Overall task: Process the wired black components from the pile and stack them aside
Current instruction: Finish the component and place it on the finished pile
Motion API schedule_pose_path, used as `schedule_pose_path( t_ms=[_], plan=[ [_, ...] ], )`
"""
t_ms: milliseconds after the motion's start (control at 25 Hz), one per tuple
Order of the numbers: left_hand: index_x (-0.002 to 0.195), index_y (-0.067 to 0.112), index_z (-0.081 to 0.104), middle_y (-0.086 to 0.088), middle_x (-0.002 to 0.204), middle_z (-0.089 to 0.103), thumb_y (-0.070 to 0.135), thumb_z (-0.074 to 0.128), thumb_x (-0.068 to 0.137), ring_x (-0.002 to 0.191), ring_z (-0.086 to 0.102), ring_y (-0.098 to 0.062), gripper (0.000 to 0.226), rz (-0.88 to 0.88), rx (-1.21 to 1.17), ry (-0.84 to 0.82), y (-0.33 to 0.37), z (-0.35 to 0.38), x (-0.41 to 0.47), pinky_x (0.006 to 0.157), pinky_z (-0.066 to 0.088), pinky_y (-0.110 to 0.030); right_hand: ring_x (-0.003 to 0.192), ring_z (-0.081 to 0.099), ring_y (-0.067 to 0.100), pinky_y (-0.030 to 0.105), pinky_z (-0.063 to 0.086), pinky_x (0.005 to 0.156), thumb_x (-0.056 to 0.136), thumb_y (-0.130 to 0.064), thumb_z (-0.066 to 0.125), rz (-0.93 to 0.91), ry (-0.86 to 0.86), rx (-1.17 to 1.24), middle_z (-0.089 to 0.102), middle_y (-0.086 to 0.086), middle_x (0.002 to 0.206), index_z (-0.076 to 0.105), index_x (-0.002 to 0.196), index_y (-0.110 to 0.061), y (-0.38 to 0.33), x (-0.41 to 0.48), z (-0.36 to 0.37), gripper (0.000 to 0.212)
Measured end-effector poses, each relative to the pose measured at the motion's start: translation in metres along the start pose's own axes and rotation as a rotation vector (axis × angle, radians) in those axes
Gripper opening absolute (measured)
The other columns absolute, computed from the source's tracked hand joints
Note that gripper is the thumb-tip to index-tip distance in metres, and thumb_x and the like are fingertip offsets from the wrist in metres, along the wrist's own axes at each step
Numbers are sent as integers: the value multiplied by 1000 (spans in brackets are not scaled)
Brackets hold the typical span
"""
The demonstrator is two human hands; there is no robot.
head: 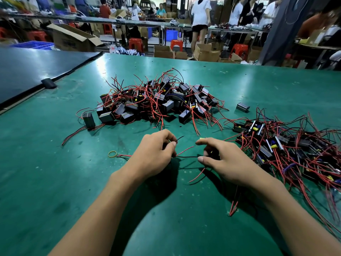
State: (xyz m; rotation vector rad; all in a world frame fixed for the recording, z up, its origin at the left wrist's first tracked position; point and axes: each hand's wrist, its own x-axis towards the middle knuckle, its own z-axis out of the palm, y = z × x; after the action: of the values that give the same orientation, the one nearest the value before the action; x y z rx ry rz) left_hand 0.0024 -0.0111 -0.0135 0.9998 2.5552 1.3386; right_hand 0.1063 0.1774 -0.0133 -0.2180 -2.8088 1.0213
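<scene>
A pile of black box components with red and black wires (156, 100) lies in the middle of the green table (55, 163). A second heap of wired components (287, 150) spreads at the right. My left hand (155, 154) pinches red and black wires (184, 153) that run across to my right hand (223, 159). My right hand curls round a small black component, mostly hidden under its fingers. More red wire ends hang below that hand.
A yellow rubber band (112, 154) lies left of my left hand. One black box (242, 107) sits alone between the heaps, another (89, 119) stands at the pile's left. A dark board (27, 71) covers the far left. People, cartons and red stools fill the background.
</scene>
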Motion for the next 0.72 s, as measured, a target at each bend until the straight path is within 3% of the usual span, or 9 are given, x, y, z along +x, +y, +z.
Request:
schedule_pose_path(
  t_ms=[80, 240, 360, 520, 640, 720],
  plan=[
    [88, 20, 60, 6, 76, 71, 14, 59, 92, 71, 66, -11, 7, 16, 27, 10, -1, -1, 1, 71, 52, -28, 62, 51, -1, 10, 37, 63, 94, -20, 68, 4, 0, 61, 64, -5, 82, 60, 130, -25, -1, 0, 1, 38],
    [88, 22, 57, 11, 77, 68, 19, 63, 89, 69, 64, -12, 7, 47, 37, -6, -2, 1, -1, 69, 51, -29, 91, 60, 10, 5, 37, 75, 96, -20, 63, -25, 79, -83, 67, -3, 99, 74, 111, -23, 0, 1, 1, 19],
    [95, 26, 64, 17, 75, 66, 32, 73, 84, 67, 64, -9, 15, 41, 73, -17, -3, 1, -2, 68, 51, -25, 85, 62, 9, 19, 43, 77, 97, -17, 61, -2, 171, -34, 71, -4, 99, 73, 109, -23, 0, 1, 1, 18],
    [99, 19, 72, 6, 76, 74, 18, 71, 86, 66, 69, -10, 13, -80, -79, 9, -1, -2, 1, 64, 53, -18, 72, 69, 22, 37, 55, 73, 97, -17, 59, 69, 261, 130, 70, 2, 79, 68, 99, -27, 2, 2, 5, 14],
    [90, 16, 75, 2, 72, 75, 10, 67, 88, 63, 70, -13, 10, -156, -207, -40, 0, -7, 1, 57, 53, -19, 72, 66, 20, 38, 53, 75, 96, -25, 62, 103, 313, 221, 69, 3, 75, 66, 88, -23, 1, 4, 6, 9],
    [89, 15, 74, 0, 75, 75, 8, 67, 88, 64, 70, -13, 11, -161, -236, -88, 2, -7, 0, 60, 54, -24, 65, 60, 17, 33, 50, 68, 94, -35, 65, 76, 314, 250, 67, 1, 68, 67, 82, -23, -2, 3, 9, 17]
  ],
)
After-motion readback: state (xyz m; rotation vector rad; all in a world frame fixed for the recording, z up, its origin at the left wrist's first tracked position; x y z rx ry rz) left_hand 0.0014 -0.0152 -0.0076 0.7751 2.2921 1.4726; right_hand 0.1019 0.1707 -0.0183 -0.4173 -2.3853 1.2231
